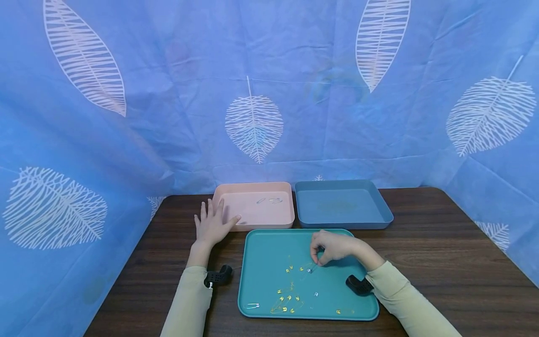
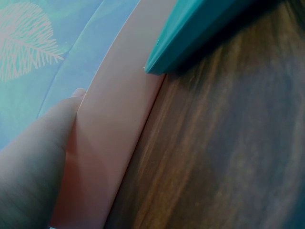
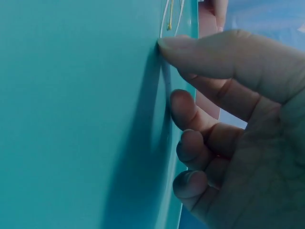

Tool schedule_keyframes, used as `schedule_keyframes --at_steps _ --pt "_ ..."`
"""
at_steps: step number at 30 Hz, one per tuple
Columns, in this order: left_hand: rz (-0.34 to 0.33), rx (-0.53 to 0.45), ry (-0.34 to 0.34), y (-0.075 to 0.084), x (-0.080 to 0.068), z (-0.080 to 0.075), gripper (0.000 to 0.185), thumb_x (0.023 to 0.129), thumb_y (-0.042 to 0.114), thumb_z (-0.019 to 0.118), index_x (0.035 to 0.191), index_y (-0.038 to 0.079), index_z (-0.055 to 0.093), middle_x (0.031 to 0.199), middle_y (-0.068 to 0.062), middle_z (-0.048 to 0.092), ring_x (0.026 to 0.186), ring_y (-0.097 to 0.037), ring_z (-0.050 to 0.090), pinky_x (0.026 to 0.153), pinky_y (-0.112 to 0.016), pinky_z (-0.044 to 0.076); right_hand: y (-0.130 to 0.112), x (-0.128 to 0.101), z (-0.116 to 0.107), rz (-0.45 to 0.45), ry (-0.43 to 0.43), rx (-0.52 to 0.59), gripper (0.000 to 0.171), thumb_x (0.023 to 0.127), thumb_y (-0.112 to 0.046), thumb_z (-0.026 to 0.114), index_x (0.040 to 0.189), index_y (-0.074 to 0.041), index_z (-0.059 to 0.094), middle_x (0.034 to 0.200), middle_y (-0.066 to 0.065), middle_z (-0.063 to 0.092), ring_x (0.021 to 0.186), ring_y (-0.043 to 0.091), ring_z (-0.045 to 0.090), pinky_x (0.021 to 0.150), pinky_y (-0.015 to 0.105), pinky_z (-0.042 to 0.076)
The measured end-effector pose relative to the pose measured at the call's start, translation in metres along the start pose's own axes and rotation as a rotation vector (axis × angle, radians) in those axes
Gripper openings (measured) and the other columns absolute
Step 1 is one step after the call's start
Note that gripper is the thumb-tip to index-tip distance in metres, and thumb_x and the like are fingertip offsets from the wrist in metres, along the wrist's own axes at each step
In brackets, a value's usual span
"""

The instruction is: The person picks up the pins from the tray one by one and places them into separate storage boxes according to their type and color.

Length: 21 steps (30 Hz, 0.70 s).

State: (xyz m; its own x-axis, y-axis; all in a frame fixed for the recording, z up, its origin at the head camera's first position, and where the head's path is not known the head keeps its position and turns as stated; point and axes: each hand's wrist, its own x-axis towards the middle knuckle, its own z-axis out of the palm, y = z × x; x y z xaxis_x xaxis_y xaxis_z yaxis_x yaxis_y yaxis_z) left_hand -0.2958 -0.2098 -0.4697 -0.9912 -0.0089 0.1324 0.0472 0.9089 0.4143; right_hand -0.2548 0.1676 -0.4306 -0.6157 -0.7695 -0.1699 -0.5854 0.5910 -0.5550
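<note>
head view: right hand (image 1: 332, 247) over crosswise safety pin (image 1: 310, 270)

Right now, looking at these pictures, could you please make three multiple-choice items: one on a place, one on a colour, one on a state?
1. Where do the two silver safety pins lie?
A. in the pink tray
B. in the blue tray
C. on the table

2. Which colour is the tray under the right hand?
A. pink
B. teal
C. white

3. How is the left hand?
A. a closed fist
B. holding a pin
C. fingers straight, resting at the pink tray

Answers:
1 A: they lie inside the pink tray.
2 B: the teal tray lies beneath it.
3 C: fingers lie flat; the thumb touches the rim.
</note>
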Motion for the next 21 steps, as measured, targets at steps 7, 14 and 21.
schedule_keyframes --at_steps 7,14,21 --pt "-0.001 -0.009 -0.012 0.001 0.001 -0.001 0.096 0.086 0.075 0.046 0.158 0.021 0.012 0.164 -0.020 -0.002 0.150 -0.043 -0.010 0.112 -0.073 0.001 -0.003 -0.002 -0.002 0.000 0.010 -0.020 0.017 0.071 0.000 0.069 0.069 -0.016 0.066 0.081 0.000 0.051 0.078 0.008 0.036 0.073 0.024 0.029" --pt "0.000 -0.019 -0.017 0.002 0.001 -0.002 0.096 0.086 0.075 0.046 0.158 0.022 0.012 0.164 -0.019 -0.005 0.150 -0.042 -0.011 0.113 -0.072 -0.001 -0.008 -0.002 -0.006 -0.077 0.082 -0.031 0.017 0.075 -0.001 0.067 0.071 -0.017 0.066 0.082 0.002 0.052 0.079 0.012 0.037 0.073 0.025 0.030" --pt "0.009 -0.002 0.002 0.000 0.000 0.000 0.097 0.086 0.076 0.046 0.158 0.019 0.013 0.163 -0.023 0.001 0.149 -0.046 -0.004 0.111 -0.074 0.003 -0.017 0.005 -0.010 -0.103 0.159 -0.045 0.018 0.082 -0.004 0.066 0.075 -0.018 0.059 0.087 0.010 0.051 0.082 0.015 0.036 0.074 0.028 0.030"
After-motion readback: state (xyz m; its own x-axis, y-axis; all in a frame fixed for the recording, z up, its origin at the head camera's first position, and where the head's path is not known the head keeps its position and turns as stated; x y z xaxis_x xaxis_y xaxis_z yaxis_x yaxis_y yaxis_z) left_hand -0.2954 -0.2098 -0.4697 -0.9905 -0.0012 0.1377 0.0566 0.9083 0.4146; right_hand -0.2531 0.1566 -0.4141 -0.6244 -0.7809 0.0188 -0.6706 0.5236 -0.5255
